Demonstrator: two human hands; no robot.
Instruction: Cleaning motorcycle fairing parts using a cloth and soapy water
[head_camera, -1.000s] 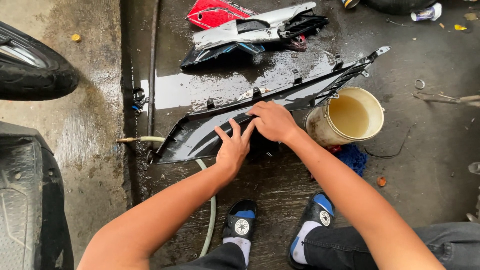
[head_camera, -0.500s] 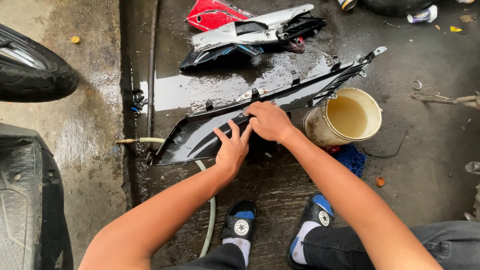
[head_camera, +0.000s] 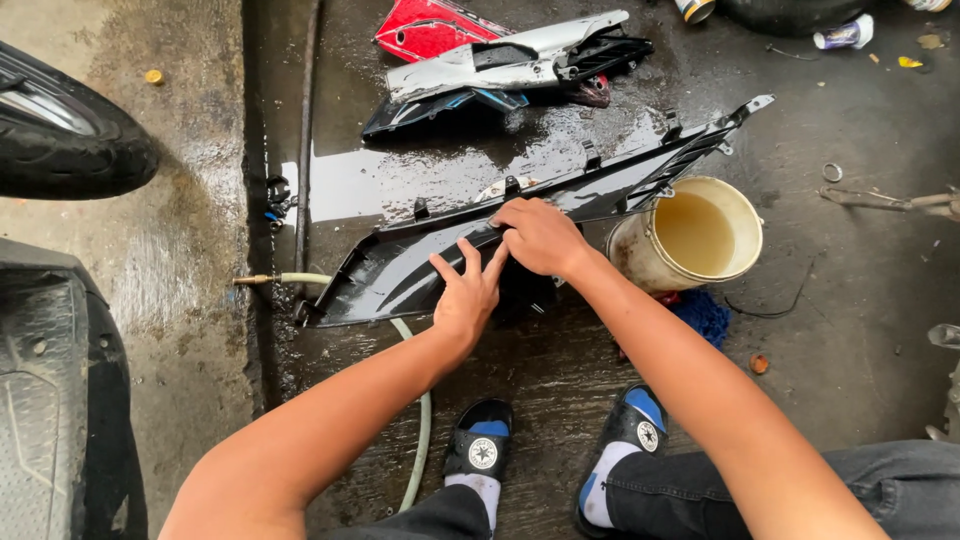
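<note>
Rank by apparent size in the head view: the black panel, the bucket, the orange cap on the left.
1. black panel, held by left hand and right hand
2. bucket
3. orange cap

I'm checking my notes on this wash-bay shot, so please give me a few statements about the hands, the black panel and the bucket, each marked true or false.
1. Both hands rest on the long black panel. True: the left hand lies flat with spread fingers, and the right hand sits at the upper edge.
2. The bucket is empty. False: it holds murky yellowish water.
3. A pale hose runs under the panel toward the person's feet. True.
4. The red panel lies under the left hand. False: it lies apart at the top, beside a silver panel.
5. The ground is dry. False: the dark floor is wet and reflective.
</note>
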